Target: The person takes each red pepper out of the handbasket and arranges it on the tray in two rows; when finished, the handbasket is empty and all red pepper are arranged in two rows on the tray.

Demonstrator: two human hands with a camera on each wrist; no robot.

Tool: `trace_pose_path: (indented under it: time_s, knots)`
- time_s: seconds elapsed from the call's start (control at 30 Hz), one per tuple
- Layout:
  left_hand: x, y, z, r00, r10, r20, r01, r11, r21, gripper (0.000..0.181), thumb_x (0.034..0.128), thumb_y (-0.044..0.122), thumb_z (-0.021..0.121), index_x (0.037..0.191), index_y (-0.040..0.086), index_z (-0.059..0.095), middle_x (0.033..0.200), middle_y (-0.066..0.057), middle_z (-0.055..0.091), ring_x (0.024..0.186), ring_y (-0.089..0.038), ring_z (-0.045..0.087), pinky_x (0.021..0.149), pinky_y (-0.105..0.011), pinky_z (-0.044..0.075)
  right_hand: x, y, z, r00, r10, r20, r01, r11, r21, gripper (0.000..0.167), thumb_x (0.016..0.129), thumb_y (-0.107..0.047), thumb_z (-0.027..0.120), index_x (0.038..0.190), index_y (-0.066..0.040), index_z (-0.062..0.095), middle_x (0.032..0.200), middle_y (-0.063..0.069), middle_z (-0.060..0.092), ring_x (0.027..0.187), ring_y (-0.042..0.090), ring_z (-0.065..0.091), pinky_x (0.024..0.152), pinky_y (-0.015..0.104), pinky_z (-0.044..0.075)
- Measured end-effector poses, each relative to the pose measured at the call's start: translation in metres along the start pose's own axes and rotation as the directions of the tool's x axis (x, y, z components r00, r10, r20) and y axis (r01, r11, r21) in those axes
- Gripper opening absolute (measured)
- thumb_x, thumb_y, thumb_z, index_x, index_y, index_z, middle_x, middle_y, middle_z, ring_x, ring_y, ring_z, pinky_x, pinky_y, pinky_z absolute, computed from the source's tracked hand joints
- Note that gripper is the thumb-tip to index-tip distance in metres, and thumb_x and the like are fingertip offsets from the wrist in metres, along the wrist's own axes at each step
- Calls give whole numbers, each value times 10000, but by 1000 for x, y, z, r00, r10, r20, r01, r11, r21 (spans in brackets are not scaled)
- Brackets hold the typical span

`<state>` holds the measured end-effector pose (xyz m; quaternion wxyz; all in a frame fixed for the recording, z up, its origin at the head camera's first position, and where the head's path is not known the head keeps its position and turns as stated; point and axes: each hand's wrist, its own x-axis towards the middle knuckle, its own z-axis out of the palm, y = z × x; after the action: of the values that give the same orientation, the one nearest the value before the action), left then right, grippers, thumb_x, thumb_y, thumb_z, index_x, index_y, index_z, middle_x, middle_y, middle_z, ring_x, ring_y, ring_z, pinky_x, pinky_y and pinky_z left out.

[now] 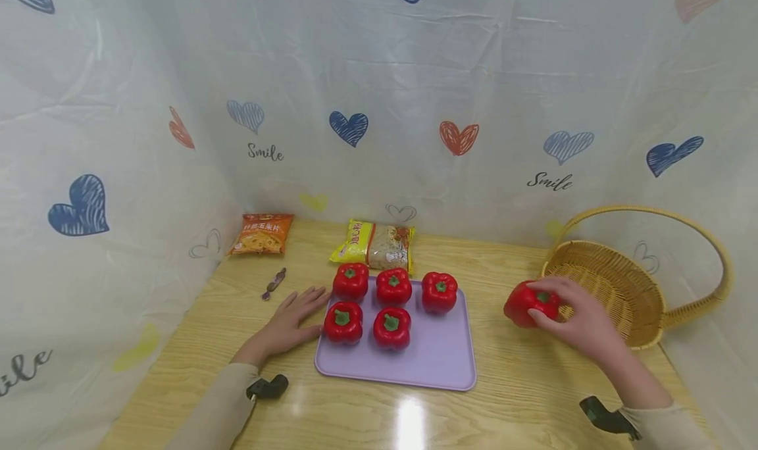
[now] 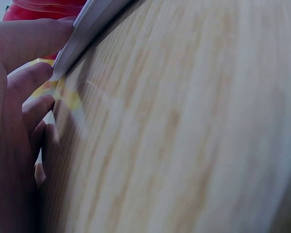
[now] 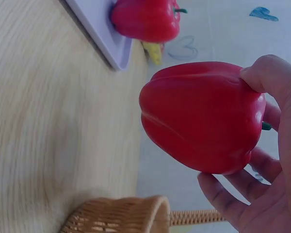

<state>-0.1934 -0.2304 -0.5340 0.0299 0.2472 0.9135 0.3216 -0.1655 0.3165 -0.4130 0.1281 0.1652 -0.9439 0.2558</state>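
Note:
My right hand holds a red bell pepper by its stem end, between thumb and fingers. In the right wrist view that pepper hangs above the table, apart from the wicker basket beside it. On the lilac tray stand several more red bell peppers, stems up, grouped toward its left and back. My left hand rests with fingers spread on the table at the tray's left edge. The left wrist view shows its thumb touching the tray's rim.
The basket's tall handle arches over it at the right. A yellow snack bag lies behind the tray. An orange chip bag and a small wrapped candy lie at the left. A printed sheet hangs around the table.

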Motion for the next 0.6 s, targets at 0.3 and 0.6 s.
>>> trace_pose_path:
  time_s: [0.3, 0.6]
  knots:
    - [0, -1, 0, 1000, -7, 9, 7, 1000, -8, 688, 979, 414, 635, 1573, 151, 408, 1633, -128, 342, 1529, -399, 202, 1222, -619, 50, -3, -16, 22, 998, -58, 0, 58, 998, 33, 432, 786, -164, 887, 1182, -227, 726, 1247, 60, 655, 1086, 288, 615, 809, 512, 564]
    - [0, -1, 1, 1000, 2, 3, -2, 1000, -8, 683, 980, 410, 631, 1570, 145, 413, 1627, -139, 350, 1522, -416, 208, 1214, -634, 54, -3, -29, 41, 996, -84, 39, 82, 995, 54, 441, 788, -190, 889, 1191, -243, 719, 1249, 19, 651, 1088, 253, 640, 828, 514, 594]
